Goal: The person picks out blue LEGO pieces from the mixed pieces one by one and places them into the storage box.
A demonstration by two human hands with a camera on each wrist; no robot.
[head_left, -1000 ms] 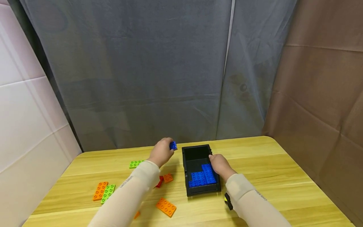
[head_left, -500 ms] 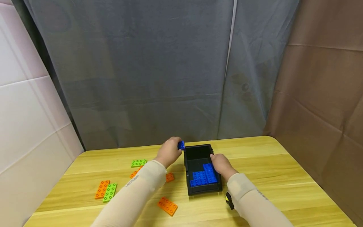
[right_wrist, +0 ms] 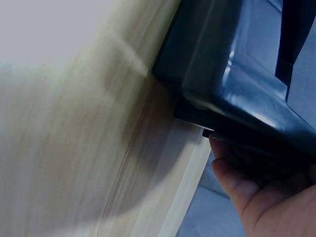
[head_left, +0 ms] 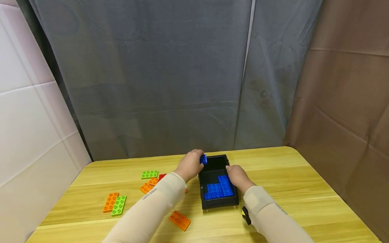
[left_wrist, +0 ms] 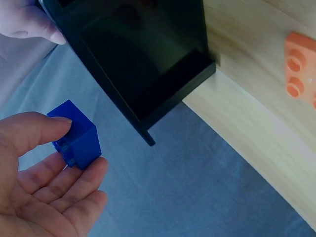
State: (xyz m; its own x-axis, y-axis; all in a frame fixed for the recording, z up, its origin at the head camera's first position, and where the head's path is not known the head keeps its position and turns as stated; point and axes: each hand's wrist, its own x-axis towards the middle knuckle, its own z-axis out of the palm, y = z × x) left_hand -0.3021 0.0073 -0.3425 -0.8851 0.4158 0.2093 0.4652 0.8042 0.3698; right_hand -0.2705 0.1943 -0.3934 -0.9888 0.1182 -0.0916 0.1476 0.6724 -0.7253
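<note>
My left hand [head_left: 190,165] pinches a small blue toy brick [left_wrist: 81,136] between thumb and fingers. In the head view that brick is at the far left corner of a black plastic box [head_left: 209,174], over its rim. The box holds several blue bricks [head_left: 220,187] packed at its near end, studs up. My right hand [head_left: 239,178] grips the right wall of the box, thumb at the rim. The right wrist view has its fingers [right_wrist: 234,180] curled under the box's edge; their tips are partly hidden.
Left on the wooden table [head_left: 273,175] lie a green brick [head_left: 149,174], an orange and green pair [head_left: 114,204], and orange bricks [head_left: 147,187] beside a partly hidden red brick [head_left: 162,176]. Another orange brick [head_left: 180,220] lies in front. Grey cloth [head_left: 170,84] hangs behind.
My left hand has carried the blue brick rightward, from left of the box to over its far left corner. My right hand stays on the box's right wall.
</note>
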